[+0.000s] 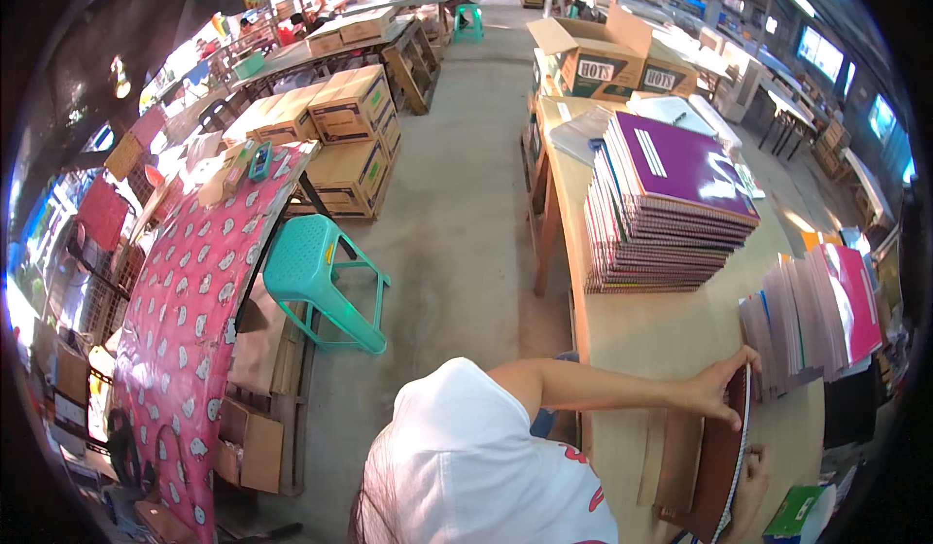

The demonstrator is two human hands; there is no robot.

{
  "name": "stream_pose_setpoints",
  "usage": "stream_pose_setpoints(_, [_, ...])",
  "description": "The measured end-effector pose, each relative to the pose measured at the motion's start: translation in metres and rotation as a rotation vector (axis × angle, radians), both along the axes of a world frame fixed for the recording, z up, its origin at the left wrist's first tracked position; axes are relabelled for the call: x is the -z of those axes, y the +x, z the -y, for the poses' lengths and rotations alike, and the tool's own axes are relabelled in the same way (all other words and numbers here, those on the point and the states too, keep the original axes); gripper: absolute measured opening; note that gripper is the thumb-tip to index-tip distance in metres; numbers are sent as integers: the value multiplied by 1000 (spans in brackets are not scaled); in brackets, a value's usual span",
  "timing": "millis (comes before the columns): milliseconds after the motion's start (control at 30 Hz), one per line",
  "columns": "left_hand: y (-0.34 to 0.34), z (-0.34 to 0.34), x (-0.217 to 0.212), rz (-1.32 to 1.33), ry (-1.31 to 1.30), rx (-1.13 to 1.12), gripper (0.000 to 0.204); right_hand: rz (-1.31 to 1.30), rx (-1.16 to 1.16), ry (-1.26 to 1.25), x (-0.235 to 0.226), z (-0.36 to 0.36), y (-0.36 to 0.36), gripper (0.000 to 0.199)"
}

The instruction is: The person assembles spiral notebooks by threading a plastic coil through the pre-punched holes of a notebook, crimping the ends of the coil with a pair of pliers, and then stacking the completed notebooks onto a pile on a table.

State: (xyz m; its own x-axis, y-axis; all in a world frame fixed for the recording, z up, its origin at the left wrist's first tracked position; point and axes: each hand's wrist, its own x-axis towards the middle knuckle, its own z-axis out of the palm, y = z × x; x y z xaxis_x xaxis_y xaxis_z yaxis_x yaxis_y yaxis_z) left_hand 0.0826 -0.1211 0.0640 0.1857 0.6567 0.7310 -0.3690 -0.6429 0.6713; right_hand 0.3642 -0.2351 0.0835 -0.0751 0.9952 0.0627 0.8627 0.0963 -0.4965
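Note:
My left arm, in a white sleeve, reaches right across the wooden table. My left hand [721, 389] grips the far end of a brown-covered spiral notebook [717, 461], its thumb on one side and fingers round the edge. The notebook stands tilted on its side, with the wire binding along its right edge. By that binding, nearer the lower edge, my right hand [752, 486] holds the notebook with curled fingers, partly hidden. A flat brown board or cover [678, 457] lies just left of the notebook.
A tall stack of spiral notebooks with a purple cover [685, 160] stands farther along the table [632, 335]. Upright notebooks with a pink cover [847, 296] are at the right. Open cartons [603, 58] sit at the far end. A green stool [316, 262] stands left, by a pink-covered table [194, 321].

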Motion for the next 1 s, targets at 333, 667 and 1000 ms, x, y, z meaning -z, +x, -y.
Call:
stream_pose_setpoints(333, [-2, -4, -3, -35, -172, 262, 64, -593, -54, -34, -23, 1, -20, 39])
stream_pose_setpoints(667, [2, -15, 7, 62, -247, 286, 34, -561, -64, -39, -23, -8, -26, 40])
stream_pose_setpoints(1000, [-4, -18, 8, 62, -288, 348, 29, -220, -41, -134, -57, -17, -69, 39])
